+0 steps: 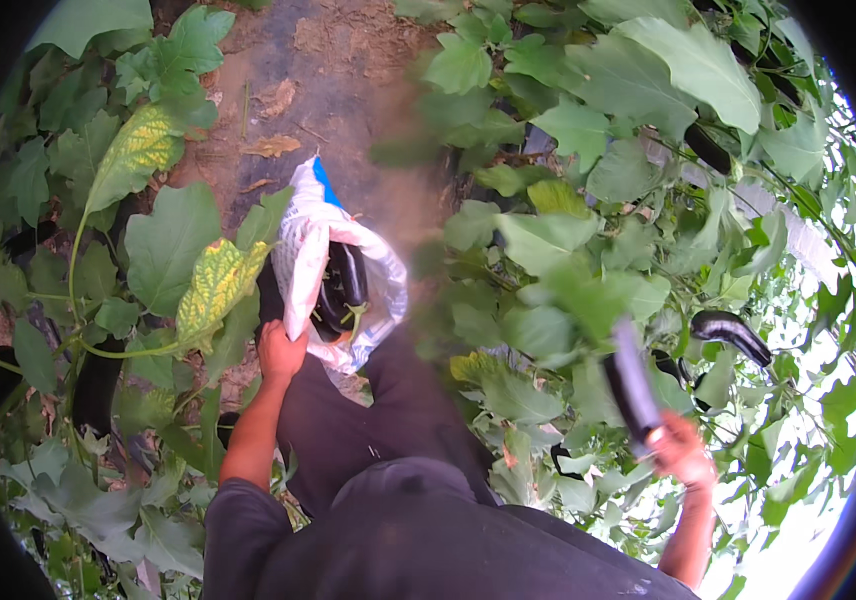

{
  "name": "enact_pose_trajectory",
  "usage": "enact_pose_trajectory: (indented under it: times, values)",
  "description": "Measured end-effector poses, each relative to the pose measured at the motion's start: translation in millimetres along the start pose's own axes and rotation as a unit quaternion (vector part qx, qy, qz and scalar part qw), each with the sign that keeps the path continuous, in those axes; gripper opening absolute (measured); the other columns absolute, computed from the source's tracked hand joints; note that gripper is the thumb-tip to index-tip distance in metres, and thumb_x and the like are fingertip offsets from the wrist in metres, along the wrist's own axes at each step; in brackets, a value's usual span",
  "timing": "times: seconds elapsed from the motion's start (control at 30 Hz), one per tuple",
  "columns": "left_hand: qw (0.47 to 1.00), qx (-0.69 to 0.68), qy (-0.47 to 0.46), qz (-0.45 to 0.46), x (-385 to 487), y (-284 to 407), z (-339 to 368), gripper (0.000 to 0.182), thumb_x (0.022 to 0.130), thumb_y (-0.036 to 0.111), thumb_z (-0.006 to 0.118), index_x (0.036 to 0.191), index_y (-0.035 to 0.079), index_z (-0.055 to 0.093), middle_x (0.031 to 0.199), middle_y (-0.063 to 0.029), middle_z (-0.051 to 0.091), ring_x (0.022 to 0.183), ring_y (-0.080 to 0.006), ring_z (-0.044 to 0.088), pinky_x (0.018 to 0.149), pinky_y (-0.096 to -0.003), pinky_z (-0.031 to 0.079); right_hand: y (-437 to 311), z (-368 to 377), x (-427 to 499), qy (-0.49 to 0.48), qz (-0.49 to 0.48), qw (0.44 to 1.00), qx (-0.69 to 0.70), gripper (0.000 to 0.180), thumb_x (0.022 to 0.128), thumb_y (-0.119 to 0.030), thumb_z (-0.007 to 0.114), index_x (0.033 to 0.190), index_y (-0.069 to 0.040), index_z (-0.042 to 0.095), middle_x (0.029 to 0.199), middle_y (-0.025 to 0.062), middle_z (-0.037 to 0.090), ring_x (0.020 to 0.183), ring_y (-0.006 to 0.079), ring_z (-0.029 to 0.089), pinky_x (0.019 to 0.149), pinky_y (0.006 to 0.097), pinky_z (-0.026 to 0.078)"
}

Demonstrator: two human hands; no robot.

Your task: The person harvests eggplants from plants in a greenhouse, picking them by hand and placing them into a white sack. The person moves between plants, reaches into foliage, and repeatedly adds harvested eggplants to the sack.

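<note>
My left hand (282,351) grips the near left rim of a white woven sack (306,262) with blue print. The sack's mouth gapes toward me, and several dark eggplants (354,276) with green stems lie inside. Off to the right, my right hand (677,450) is closed around the lower end of a long purple-black eggplant (632,390). Motion blurs both that hand and the fruit, so whether a stem still joins it to a plant cannot be made out. Close beyond it, a curved eggplant (731,334) hangs among the leaves.
Leafy eggplant plants (585,240) crowd the right side; others (173,247) stand at left, some leaves yellowed. More fruit hangs there, including a dark eggplant (96,390) at left and another (707,148) at upper right. Between the rows runs a bare soil path (353,97) with dry leaves.
</note>
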State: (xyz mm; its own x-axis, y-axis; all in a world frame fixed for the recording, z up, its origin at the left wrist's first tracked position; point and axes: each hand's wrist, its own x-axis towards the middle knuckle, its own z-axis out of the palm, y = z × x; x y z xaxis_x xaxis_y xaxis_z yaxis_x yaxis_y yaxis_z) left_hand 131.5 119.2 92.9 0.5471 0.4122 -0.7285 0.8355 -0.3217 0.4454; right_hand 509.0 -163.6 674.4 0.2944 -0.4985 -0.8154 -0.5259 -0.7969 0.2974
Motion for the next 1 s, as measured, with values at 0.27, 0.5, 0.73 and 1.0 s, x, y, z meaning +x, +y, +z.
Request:
enact_pose_trajectory:
  times: [0.27,0.5,0.73,1.0]
  values:
    - [0.996,-0.056,0.024,0.068,-14,-14,-5,0.027,0.080,0.020,0.077,0.091,-0.004,0.069,0.097,-0.0197,0.065,0.104,-0.0443,0.062,0.094,-0.0537,0.052,-61,398,205,-0.225,-0.063,0.932,0.279,0.069,0.105,-0.056,0.068,0.152,-0.007,0.057,0.119,0.0033,0.066,0.081,0.0069,0.058,0.082,0.0258,0.057]
    - [0.998,-0.045,-0.028,0.030,-13,-35,-8,0.034,0.083,0.016,0.073,0.110,-0.005,0.070,0.115,-0.0242,0.068,0.115,-0.0466,0.061,0.101,-0.0539,0.050,-82,498,274,-0.046,-0.383,0.922,-0.012,0.033,0.097,-0.018,0.071,0.127,-0.007,0.071,0.129,0.0170,0.073,0.123,0.0395,0.068,0.105,0.0464,0.055]
    - [0.971,-0.209,0.085,0.075,-12,-4,-19,0.072,0.090,0.013,0.073,0.156,0.000,0.045,0.145,-0.0226,0.054,0.131,-0.0350,0.059,0.114,-0.0451,0.045,-192,419,349,0.020,-0.408,0.882,0.233,0.047,0.106,-0.027,0.070,0.142,0.002,0.064,0.130,0.0201,0.070,0.121,0.0308,0.066,0.107,0.0413,0.049]
    - [0.957,-0.275,-0.065,0.060,136,30,-42,0.043,0.100,0.021,0.070,0.137,0.000,0.066,0.127,-0.0145,0.073,0.115,-0.0240,0.068,0.101,-0.0389,0.052,-235,410,392,-0.183,-0.505,0.843,-0.022,0.043,0.097,-0.034,0.078,0.129,-0.008,0.070,0.111,0.0199,0.077,0.108,0.0329,0.073,0.094,0.0425,0.056]
